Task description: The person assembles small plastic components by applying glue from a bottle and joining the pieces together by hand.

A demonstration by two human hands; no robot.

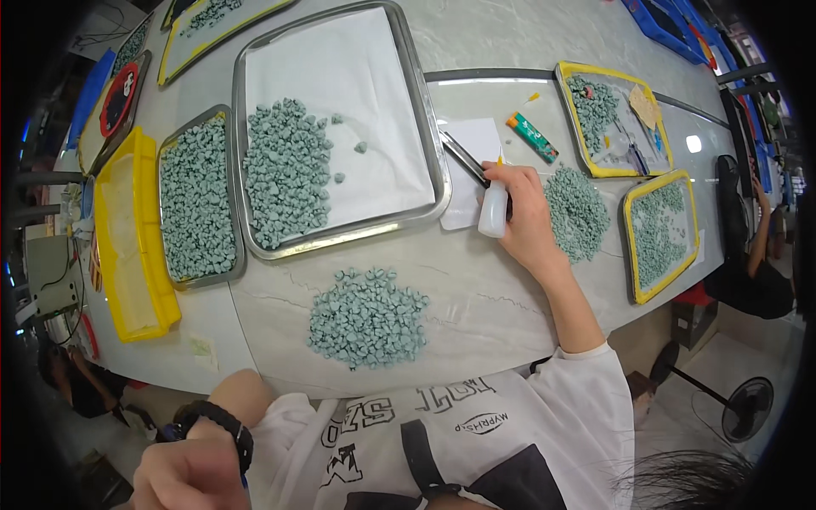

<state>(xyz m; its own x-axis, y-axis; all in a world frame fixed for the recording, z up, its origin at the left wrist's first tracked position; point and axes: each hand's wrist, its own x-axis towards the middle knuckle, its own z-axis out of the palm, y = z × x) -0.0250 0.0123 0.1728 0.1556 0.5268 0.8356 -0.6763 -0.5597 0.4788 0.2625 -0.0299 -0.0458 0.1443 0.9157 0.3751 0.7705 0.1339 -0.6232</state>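
My right hand (529, 212) is closed around a small white squeeze bottle (492, 212) with a yellow tip. A pair of dark tweezers (463, 157) reaches from the fingers toward the big tray; whether the hand grips them too, I cannot tell. At the lower left, close to my body, my left hand (187, 476) is curled, and anything inside it is hidden. A dark band (228, 425) circles that wrist. A loose pile of small grey-green stones (368, 321) lies on the table in front of me. Just right of the bottle hand is a pile of finer stones (575, 212).
A large metal tray (438, 161) with white paper holds more stones. Left of it stand a smaller full tray (233, 195) and a yellow bin (140, 314). Two yellow-rimmed trays (565, 110) sit at right, near a green-orange box (534, 138). Other people are at the edges.
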